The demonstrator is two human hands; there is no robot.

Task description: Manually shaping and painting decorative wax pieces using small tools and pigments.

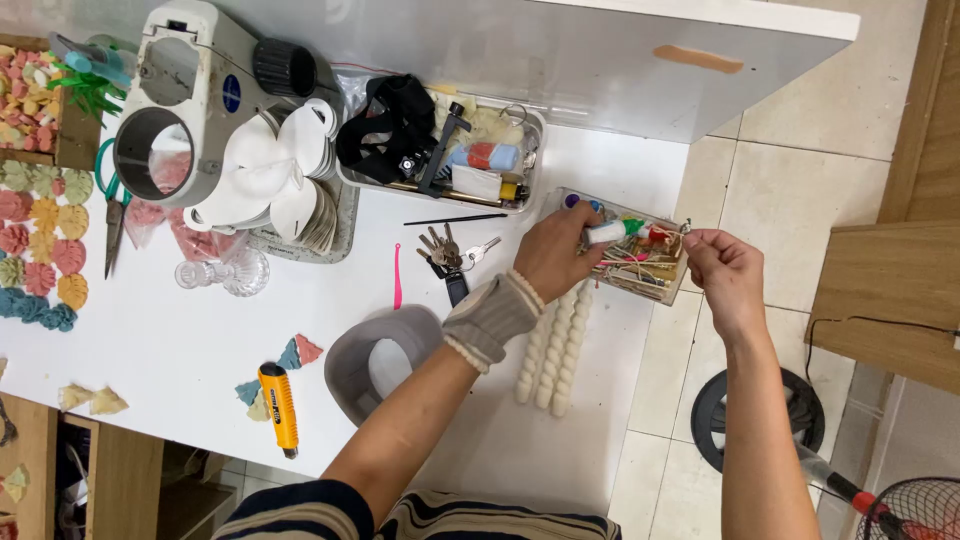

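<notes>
Over a white surface (200, 330), the left hand (553, 250) closes its fingers around a small white tube with a green cap (612, 232), while the right hand (726, 268) pinches a thin wire end (686, 230) above a clear plastic box of oddments (650, 268), white twisted candles (553, 350) lying just below the left fingers.

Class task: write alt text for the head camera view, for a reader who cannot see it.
Seen from above, a person's left hand holds a small white tube with a green tip over a clear plastic box of odds and ends at the edge of a white table, while the right hand pinches something small beside it. Nearby lie twisted white candles, keys and an orange utility knife.
</notes>
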